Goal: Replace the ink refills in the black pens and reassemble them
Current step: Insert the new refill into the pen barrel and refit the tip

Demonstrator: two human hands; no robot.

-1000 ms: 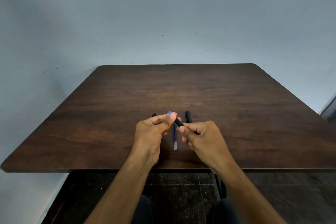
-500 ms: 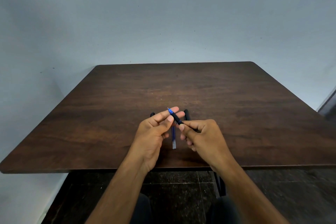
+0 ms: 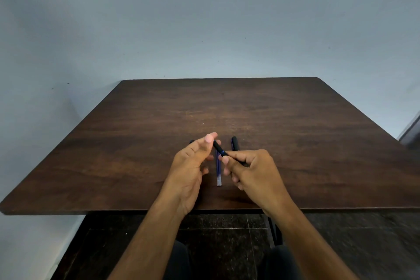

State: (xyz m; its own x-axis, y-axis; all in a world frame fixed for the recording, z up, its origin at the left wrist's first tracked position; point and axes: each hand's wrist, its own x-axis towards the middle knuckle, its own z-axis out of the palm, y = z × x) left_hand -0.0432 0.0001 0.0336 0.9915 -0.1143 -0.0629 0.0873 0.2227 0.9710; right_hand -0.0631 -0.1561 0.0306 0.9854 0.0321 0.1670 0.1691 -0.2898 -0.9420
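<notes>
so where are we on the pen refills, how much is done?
Nothing looks clearly finished. In hand: the right hand holds a black pen with a bit of blue showing at a joint; the left hand is open by its tip. Left: loose refills lie on the table between the hands, and another black pen waits behind the right hand. A dark end peeks out behind the left hand, unclear what.

The desk (image 3: 295, 120) is dark brown with a streaky wood grain, set against a plain pale blue-grey wall (image 3: 204, 18). The pen (image 3: 220, 149) in the right hand (image 3: 254, 173) is black with a small blue spot, and the refills (image 3: 218, 171) on the desk are blue with clear near ends. The floor (image 3: 227, 234) is dark speckled tile.
</notes>
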